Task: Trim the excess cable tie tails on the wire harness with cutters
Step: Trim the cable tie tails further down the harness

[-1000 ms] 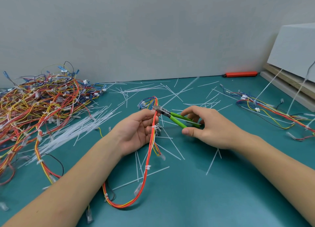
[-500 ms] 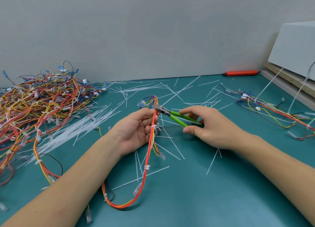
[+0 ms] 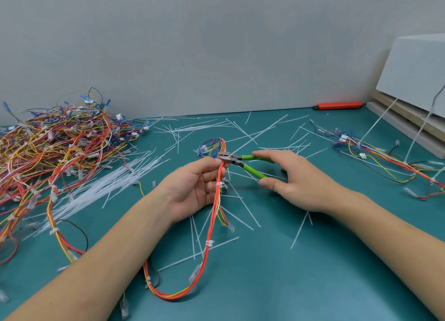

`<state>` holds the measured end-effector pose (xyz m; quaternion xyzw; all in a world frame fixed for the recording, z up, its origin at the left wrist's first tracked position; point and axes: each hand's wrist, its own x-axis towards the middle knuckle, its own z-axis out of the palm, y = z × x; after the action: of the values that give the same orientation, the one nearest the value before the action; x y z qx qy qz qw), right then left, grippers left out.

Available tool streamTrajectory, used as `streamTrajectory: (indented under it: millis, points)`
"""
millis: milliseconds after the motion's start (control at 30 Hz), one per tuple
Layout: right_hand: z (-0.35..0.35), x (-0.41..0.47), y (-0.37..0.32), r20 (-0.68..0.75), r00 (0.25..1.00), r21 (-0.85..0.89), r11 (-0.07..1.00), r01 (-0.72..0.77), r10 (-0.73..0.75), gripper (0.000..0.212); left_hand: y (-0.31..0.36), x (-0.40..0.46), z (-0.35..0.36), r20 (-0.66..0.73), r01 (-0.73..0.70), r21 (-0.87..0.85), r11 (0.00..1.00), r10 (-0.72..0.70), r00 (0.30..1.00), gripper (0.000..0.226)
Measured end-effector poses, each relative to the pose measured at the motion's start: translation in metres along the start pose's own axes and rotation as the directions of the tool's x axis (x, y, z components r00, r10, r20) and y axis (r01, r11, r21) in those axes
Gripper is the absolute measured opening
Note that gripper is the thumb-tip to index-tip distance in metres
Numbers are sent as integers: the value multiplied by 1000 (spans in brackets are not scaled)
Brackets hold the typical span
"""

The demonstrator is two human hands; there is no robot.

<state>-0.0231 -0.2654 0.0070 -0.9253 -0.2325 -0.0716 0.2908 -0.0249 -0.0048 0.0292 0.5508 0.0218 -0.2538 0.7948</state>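
My left hand pinches a red, orange and yellow wire harness that loops down toward the table's front. White cable ties ring the harness at intervals, one just below my left fingertips. My right hand holds green-handled cutters, handles spread apart. The metal jaws sit against the harness right beside my left thumb and forefinger. What lies between the jaws is too small to tell.
A big pile of wire harnesses fills the left side, with a sheaf of white cable ties beside it. Cut tie tails litter the teal table. More harnesses lie at right, near a white box. An orange knife rests by the wall.
My right hand's fingers have spread, so the cutter handles are wider apart. The jaws stay at the harness beside my left fingertips.
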Motion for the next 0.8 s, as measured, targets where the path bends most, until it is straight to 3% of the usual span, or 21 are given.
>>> streamTrajectory:
  millis: [167,300,567,800]
  points:
    - [-2,1,-4,-12,1000,25,1000,-13,13,39,1,0,-2,-11,18,-38,999,-19,1000,13]
    - [-2,-2,-10,-42,999,59,998,-28,31,41,2,0,-3,-29,25,-77,997,-27,999,11]
    - [-2,-4,-13,-8,1000,60,998,-7,8,69,2,0,0,-47,27,-81,996,-31,998,10]
    - [-3,-2,-12,-26,1000,78,997,11,-9,51,3,0,-3,-45,29,-103,994,-34,998,15]
